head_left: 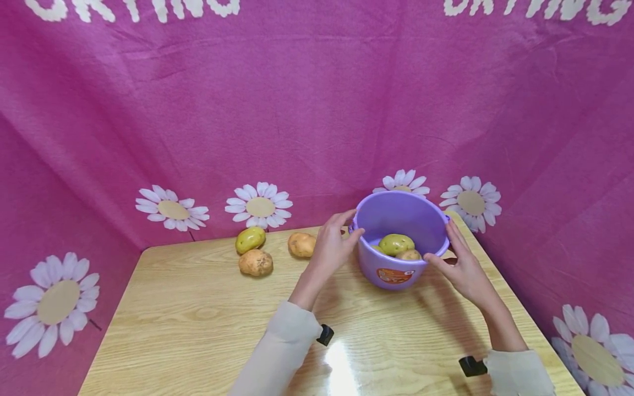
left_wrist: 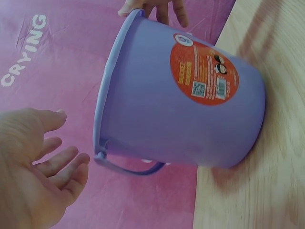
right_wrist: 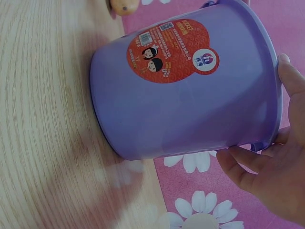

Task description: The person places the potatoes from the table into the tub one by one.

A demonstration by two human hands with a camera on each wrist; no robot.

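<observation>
A purple bucket (head_left: 391, 267) with a red-orange label (left_wrist: 205, 69) stands on the table, its mouth towards me. Inside lie a yellow-green potato (head_left: 396, 243) and a brown potato (head_left: 409, 255), with part of another beside them. My left hand (head_left: 333, 245) is at the bucket's left side; the left wrist view shows its loosely bent fingers apart from the rim, near the hanging handle (left_wrist: 133, 169). On the other side my right hand (head_left: 465, 272) has its thumb at the rim and its relaxed fingers along the outer wall, by the handle joint (right_wrist: 257, 144).
Left of the bucket lie a yellow-green potato (head_left: 250, 240), a brown potato (head_left: 255, 263) and another brown potato (head_left: 301, 245). A pink cloth (head_left: 307, 121) with white flowers hangs behind and beside the wooden table (head_left: 198, 319). The bucket is near the table's back right corner.
</observation>
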